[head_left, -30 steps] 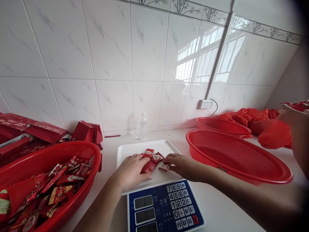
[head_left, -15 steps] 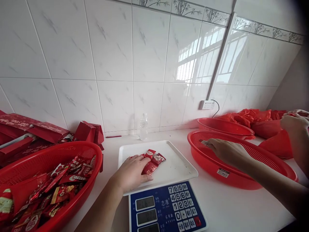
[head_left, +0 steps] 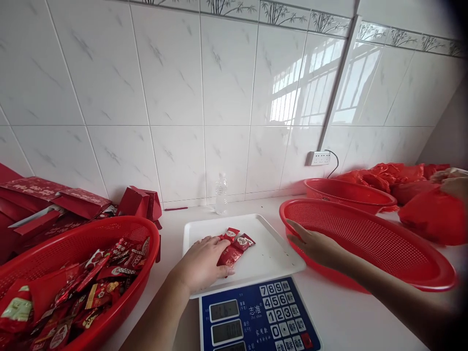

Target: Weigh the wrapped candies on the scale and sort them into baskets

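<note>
Red packets (partly) under left grip

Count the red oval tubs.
3: the left tub; the front right tub, beside the right hand; and the back right tub, partly hidden behind it. Others may be hidden.

Small, pale-lettered red snack packets lay clustered on the white scale tray, beside an oval, perforated red basket.

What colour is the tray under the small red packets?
The tray is white; the head view shows it best.
</note>
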{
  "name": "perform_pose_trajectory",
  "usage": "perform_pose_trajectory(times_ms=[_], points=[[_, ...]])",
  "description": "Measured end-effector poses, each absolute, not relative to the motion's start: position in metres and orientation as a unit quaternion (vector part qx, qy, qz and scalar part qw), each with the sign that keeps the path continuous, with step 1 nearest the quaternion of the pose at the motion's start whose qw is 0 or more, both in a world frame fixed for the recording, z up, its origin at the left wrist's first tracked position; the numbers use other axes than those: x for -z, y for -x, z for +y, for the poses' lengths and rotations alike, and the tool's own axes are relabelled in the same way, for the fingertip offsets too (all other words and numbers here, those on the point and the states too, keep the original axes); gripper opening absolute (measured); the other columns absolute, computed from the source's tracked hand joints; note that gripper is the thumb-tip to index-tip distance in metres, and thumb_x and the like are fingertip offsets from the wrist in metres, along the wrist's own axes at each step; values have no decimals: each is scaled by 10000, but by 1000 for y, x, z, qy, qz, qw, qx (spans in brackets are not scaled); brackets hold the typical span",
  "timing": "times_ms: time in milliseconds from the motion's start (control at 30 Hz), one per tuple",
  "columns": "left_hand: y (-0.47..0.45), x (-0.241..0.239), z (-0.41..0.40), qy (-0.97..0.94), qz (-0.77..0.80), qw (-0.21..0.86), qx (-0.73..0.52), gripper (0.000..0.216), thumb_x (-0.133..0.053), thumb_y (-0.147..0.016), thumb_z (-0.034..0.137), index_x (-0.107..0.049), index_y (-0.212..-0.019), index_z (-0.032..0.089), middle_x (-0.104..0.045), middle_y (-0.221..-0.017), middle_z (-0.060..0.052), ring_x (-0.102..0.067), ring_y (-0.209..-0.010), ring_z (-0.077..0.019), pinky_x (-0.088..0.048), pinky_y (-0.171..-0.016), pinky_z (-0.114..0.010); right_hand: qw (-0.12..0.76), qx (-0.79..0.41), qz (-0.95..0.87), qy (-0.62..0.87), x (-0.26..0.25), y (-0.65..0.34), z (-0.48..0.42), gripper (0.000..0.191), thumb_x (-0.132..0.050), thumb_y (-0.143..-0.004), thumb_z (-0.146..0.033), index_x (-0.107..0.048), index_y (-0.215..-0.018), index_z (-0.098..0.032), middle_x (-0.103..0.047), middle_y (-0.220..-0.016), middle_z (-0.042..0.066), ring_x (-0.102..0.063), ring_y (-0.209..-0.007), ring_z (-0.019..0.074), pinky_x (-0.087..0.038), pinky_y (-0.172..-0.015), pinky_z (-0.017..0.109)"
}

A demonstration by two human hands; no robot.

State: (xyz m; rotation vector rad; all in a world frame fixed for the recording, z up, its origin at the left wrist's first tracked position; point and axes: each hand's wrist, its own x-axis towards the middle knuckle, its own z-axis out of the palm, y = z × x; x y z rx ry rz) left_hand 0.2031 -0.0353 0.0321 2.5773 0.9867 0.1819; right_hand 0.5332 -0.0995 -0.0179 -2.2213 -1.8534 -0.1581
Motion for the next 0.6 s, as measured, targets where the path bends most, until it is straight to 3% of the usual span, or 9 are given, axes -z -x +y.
perform_pose_trajectory(times_ms=[67,133,200,267,400,467,600], points=[[-203,-32,-36,-915,349,188,-66,508,-634,-857,395,-557,-1333,237,-523,-1445,-79,-447,-1333,-313,-371,-1077,-438,109,42,-624,773,14,-520,-90,596,-294,-988,-435,-355,-1484,-110,-663,-1194,198,-671,-1009,380,-566,-684,482],[-202,-32,-35,-915,348,190,-67,483,-630,-858,394,-575,-1314,245,-529,-1438,-79,-457,-1326,-312,-383,-1068,-434,103,49,-628,770,8,-506,-83,619,-328,-985,-432,-317,-1505,-95,-475,-1426,231,-504,-1258,439,-496,-881,614],[-203,-32,-35,-916,344,196,-66,471,-631,-855,385,-584,-1304,251,-530,-1437,-76,-449,-1335,-311,-381,-1075,-434,97,48,-663,740,2,-489,-78,595,-413,-974,-412,-342,-1503,-148,-315,-1544,162,-290,-1419,393,-344,-1083,619],[-203,-32,-35,-918,336,201,-69,477,-633,-848,361,-582,-1310,252,-527,-1441,-73,-442,-1344,-304,-368,-1093,-435,85,28,-718,690,-3,-470,-76,528,-485,-962,-398,-423,-1465,-249,-315,-1559,53,-202,-1466,304,-257,-1177,525],[-204,-31,-36,-925,318,191,-79,517,-605,-826,261,-564,-1340,219,-520,-1450,-78,-449,-1342,-289,-346,-1125,-430,75,-39,-809,582,-8,-437,-75,441,-462,-987,-351,-479,-1424,-293,-434,-1500,4,-231,-1463,270,-294,-1172,494],[-203,-31,-37,-934,296,183,-78,558,-563,-788,166,-566,-1344,215,-537,-1435,-67,-447,-1346,-276,-343,-1134,-418,81,-44,-825,557,-7,-428,-73,397,-411,-1008,-327,-518,-1387,-278,-525,-1427,17,-351,-1410,267,-368,-1126,469],[-202,-33,-37,-945,262,181,-70,657,-481,-692,35,-606,-1306,234,-575,-1397,-35,-470,-1331,-260,-379,-1114,-392,78,-11,-809,582,-6,-427,-71,312,-411,-997,-233,-652,-1193,-220,-682,-1180,65,-612,-1115,250,-490,-958,404]])
